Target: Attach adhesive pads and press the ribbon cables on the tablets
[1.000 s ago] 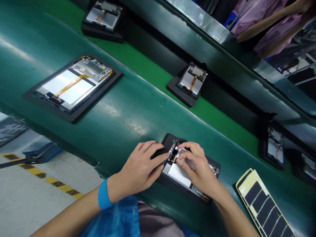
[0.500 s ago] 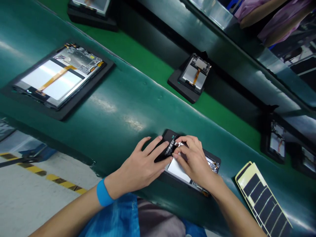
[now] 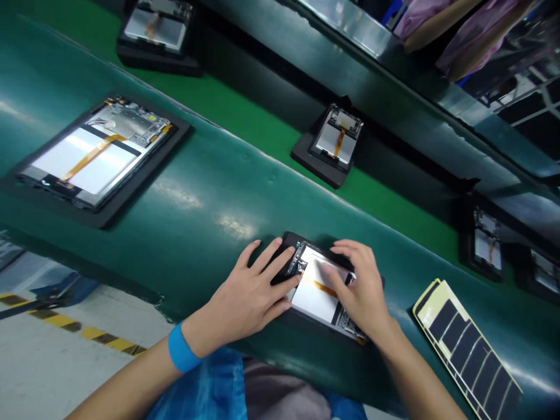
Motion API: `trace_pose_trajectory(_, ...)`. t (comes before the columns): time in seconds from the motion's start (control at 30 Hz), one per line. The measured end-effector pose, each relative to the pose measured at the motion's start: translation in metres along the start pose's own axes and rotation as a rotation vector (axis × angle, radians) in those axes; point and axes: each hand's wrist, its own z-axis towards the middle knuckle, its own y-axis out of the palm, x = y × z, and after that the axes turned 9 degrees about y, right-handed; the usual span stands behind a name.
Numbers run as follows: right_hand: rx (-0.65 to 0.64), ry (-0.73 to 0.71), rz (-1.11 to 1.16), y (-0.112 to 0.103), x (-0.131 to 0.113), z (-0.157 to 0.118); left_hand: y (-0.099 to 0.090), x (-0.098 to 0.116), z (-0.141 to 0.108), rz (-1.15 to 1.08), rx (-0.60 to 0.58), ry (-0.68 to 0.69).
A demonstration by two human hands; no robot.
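Observation:
An opened tablet [image 3: 312, 294] lies in a black foam tray [image 3: 291, 238] in front of me, its white battery and orange ribbon cable showing. My left hand [image 3: 251, 291] rests with spread fingers over the tablet's left end, fingertips touching its edge. A blue band circles that wrist. Over the right part of the tablet hovers my right hand [image 3: 361, 286], thumb and fingers apart, with nothing seen between them. Its palm hides some of the circuit board at that end.
Left on the green bench [image 3: 205, 175] lies another opened tablet [image 3: 87, 157] on black foam. A yellow sheet of black adhesive pieces [image 3: 470, 350] is at right. Behind runs a green belt [image 3: 249, 111] carrying several trayed tablets [image 3: 336, 137]. Across it show a person's arms [image 3: 459, 35].
My right hand has opened from a pinch at the tablet's left end and moved right, uncovering the battery and ribbon cable. My left hand stays in place. The view has shifted slightly.

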Motion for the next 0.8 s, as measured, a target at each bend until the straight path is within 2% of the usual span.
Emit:
trace_pose_trajectory(0.13,0.148,0.298,0.060,-0.029,0.031,-0.051,0.003,0.000,0.005,0.044,0.013,-0.038)
trace_pose_trajectory(0.23,0.188,0.652,0.165,-0.045,0.051,-0.103,0.009,0.000,0.007,0.088,0.041,-0.091)
trace_pose_trajectory(0.3,0.189,0.818,0.315,-0.049,0.057,-0.132,0.013,0.000,0.007,0.116,0.050,-0.114)
trace_pose_trajectory(0.4,0.123,0.956,0.604,-0.043,0.058,-0.155,0.019,0.000,0.006,0.134,0.050,-0.153)
trace_pose_trajectory(0.47,0.099,1.016,0.756,-0.036,0.055,-0.156,0.023,-0.002,0.005,0.138,0.056,-0.167)
trace_pose_trajectory(0.57,0.062,1.057,0.946,-0.027,0.049,-0.142,0.027,-0.006,0.004,0.175,0.072,-0.117)
trace_pose_trajectory(0.7,-0.092,0.925,1.178,-0.028,0.044,-0.110,0.029,-0.008,0.005,0.223,0.115,-0.073)
trace_pose_trajectory(0.73,-0.086,0.910,1.208,-0.031,0.046,-0.101,0.029,-0.009,0.005,0.226,0.126,-0.076)
trace_pose_trajectory(0.8,0.015,0.919,1.216,-0.043,0.058,-0.081,0.030,-0.009,0.006,0.222,0.152,-0.082)
